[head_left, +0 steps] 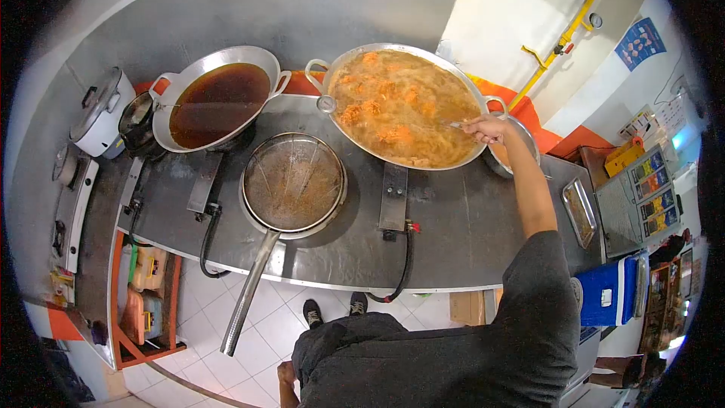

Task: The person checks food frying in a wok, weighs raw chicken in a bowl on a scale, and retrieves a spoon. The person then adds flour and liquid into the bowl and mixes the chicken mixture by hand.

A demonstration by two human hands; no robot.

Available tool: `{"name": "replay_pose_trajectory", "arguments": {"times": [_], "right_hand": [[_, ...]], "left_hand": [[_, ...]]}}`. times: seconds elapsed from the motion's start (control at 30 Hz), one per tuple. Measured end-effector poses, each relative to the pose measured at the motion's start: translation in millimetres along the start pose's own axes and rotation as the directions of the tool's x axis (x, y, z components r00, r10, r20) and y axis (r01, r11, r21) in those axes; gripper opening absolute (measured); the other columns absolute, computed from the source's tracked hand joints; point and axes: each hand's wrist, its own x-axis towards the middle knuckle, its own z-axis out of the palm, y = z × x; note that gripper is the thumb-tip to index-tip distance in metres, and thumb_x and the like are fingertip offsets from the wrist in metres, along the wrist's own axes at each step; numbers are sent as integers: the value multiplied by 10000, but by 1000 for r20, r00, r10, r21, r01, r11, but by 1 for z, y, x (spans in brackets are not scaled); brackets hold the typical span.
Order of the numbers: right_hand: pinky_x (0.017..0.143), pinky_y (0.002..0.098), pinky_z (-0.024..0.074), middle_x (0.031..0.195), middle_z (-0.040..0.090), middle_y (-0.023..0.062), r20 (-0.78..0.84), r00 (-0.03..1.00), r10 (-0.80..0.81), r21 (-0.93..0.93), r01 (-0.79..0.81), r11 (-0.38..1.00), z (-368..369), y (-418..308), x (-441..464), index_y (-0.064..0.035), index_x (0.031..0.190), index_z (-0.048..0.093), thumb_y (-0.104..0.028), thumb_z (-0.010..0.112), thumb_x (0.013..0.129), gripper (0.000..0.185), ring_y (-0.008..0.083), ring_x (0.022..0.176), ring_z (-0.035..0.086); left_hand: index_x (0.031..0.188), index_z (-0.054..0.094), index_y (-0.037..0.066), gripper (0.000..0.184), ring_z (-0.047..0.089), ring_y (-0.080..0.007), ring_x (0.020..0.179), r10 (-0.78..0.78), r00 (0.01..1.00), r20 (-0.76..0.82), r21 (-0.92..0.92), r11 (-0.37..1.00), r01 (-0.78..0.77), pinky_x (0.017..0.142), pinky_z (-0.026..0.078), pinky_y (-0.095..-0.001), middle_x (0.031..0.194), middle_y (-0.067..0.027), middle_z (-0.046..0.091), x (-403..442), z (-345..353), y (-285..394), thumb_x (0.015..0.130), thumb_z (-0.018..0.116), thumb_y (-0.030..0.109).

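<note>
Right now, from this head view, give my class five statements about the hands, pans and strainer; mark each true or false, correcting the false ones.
1. The right hand holds a metal utensil at the pan with orange pieces. True.
2. The strainer has a handle that sticks out past the near edge of the counter. True.
3. Both hands are over the pans. False: the left hand hangs low by the person's side.
4. A pan of dark liquid stands left of the pan with orange pieces. True.
5. The strainer lies inside the pan of dark liquid. False: it sits apart, nearer the person.
</note>
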Motion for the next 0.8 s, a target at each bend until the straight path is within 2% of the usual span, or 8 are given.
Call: {"name": "replay_pose_trajectory", "arguments": {"times": [0.1,0.37,0.5,0.57,0.67,0.73,0.77,0.8], "right_hand": [[321,203,196,496,396,-53,-39,998,-45,34,46,998,-3,-1,-18,-64,975,610,-204,620,858,183,23,364,287],[336,199,191,513,389,-59,-123,991,-61,90,73,993,-17,27,-49,-60,1011,642,-202,610,868,205,22,381,286],[345,196,199,528,409,-61,-118,993,-29,179,50,983,-25,42,-60,-74,1021,638,-200,610,872,198,24,386,281],[347,196,202,531,413,-62,-125,992,5,178,18,984,-31,48,-66,-79,1025,637,-200,610,874,196,25,387,278],[344,190,180,535,395,-78,-153,988,-23,100,38,994,-40,47,-77,-112,1087,624,-260,644,851,280,8,393,268],[333,198,220,532,409,-67,-227,974,-18,-28,12,1000,-40,37,-84,-97,1068,631,-241,646,832,276,19,387,309],[333,198,220,532,409,-67,-229,973,-17,-27,11,1000,-41,34,-84,-97,1068,631,-241,646,832,276,19,387,309],[332,207,247,537,431,-53,-248,966,-66,-118,37,992,-41,32,-83,-92,1060,634,-218,635,823,268,32,393,342]], "left_hand": [[672,607,55,242,457,-111,499,-53,995,89,-248,966,74,417,344,-302,605,-8,533,27,1,-30,829,523,218],[666,586,55,257,482,-131,492,-17,994,109,-144,989,33,419,366,-309,592,-16,535,32,1,-33,845,533,233],[663,573,56,268,495,-142,487,1,993,120,-87,996,9,419,379,-313,584,-20,537,16,-4,-15,854,539,241],[671,575,56,263,501,-148,499,-8,990,143,-131,991,27,431,385,-317,599,-23,543,32,-10,-52,850,536,244],[697,582,58,249,518,-164,534,-31,980,196,-264,961,83,465,406,-328,644,-32,561,60,-19,-104,840,526,254],[714,586,59,244,529,-176,557,-44,972,231,-350,928,125,487,420,-335,673,-38,574,74,-21,-129,833,520,261],[722,588,60,242,535,-181,568,-48,967,249,-393,908,146,499,427,-339,688,-41,580,81,-20,-139,830,516,264],[731,590,60,241,540,-187,580,-52,962,268,-433,886,168,510,434,-343,703,-44,586,86,-18,-145,827,513,267]]}}
